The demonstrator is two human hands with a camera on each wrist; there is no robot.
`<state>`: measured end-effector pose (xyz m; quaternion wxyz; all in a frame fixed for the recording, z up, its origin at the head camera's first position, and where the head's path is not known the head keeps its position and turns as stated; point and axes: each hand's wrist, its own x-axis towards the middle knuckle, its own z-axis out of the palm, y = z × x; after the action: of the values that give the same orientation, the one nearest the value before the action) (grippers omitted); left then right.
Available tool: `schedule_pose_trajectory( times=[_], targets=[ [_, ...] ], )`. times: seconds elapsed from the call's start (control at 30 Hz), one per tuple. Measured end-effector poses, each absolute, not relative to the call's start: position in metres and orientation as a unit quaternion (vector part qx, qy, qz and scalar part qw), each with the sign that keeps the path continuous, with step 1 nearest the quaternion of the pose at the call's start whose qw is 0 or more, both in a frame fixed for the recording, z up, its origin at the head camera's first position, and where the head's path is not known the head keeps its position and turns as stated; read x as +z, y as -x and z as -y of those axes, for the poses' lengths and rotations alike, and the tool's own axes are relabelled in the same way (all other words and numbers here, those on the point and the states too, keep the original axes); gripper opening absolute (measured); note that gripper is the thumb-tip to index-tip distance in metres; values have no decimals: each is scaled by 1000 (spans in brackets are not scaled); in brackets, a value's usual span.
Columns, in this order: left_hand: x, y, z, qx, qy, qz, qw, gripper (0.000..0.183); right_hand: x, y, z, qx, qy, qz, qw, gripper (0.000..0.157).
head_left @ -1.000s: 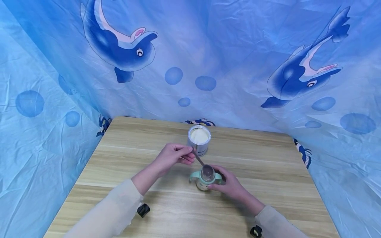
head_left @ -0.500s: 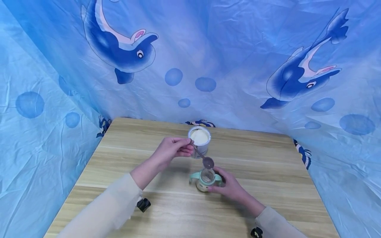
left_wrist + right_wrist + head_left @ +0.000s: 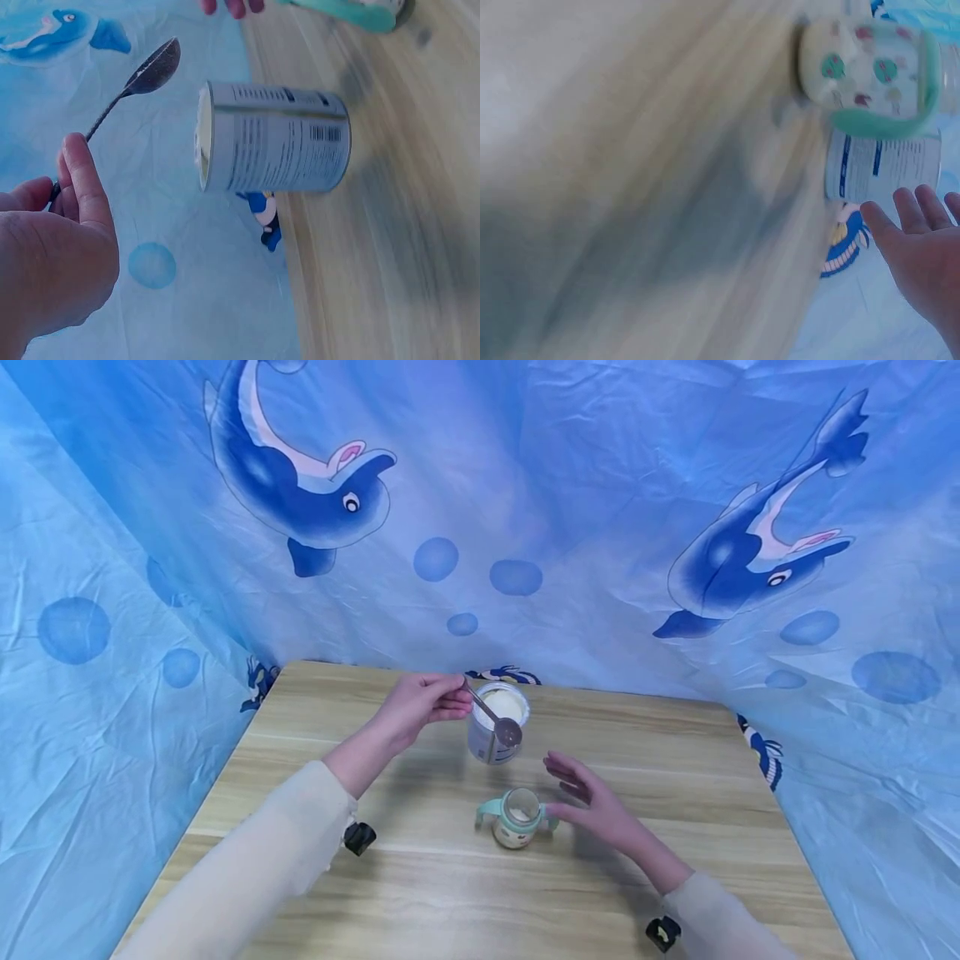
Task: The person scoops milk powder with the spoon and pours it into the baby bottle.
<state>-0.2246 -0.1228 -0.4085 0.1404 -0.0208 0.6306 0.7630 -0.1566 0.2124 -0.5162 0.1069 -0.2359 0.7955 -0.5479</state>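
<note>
My left hand (image 3: 416, 710) pinches the handle end of a dark spoon (image 3: 507, 732), its bowl overlapping the front of an open can of pale powder (image 3: 491, 746) in the head view. In the left wrist view the spoon (image 3: 154, 69) shows well apart from the can (image 3: 277, 139), with a little powder clinging to its bowl. An open baby bottle (image 3: 514, 835) with mint-green handles stands upright nearer me, some pale content showing inside. My right hand (image 3: 596, 806) is just right of the bottle with its fingers spread and extended, holding nothing.
The wooden table (image 3: 405, 902) carries the can near its back edge and the bottle in front of it. A blue curtain with printed dolphins (image 3: 480, 510) hangs behind and along both sides. Black wrist devices (image 3: 360, 837) are worn below both sleeves.
My left hand has lifted the spoon from over the bottle's mouth and carried it back and left toward the can. My right hand has let go of the bottle and moved slightly right.
</note>
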Motion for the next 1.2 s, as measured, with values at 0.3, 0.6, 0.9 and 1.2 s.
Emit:
schedule_pose_trajectory(
  times=[0.3, 0.6, 0.9, 1.2],
  targets=[
    [-412, 241, 127, 763, 64, -636, 96, 34, -510, 190, -203, -554, 202, -803, 90, 76],
    [-419, 245, 122, 745, 83, -661, 36, 32, -516, 224, -186, -546, 171, -815, 90, 79],
    [-421, 240, 108, 702, 97, -706, -12, 28, -519, 244, -171, -522, 182, -829, 81, 87],
    [-423, 238, 97, 657, 77, -747, -68, 20, -520, 252, -160, -502, 166, -845, 85, 88]
  ],
)
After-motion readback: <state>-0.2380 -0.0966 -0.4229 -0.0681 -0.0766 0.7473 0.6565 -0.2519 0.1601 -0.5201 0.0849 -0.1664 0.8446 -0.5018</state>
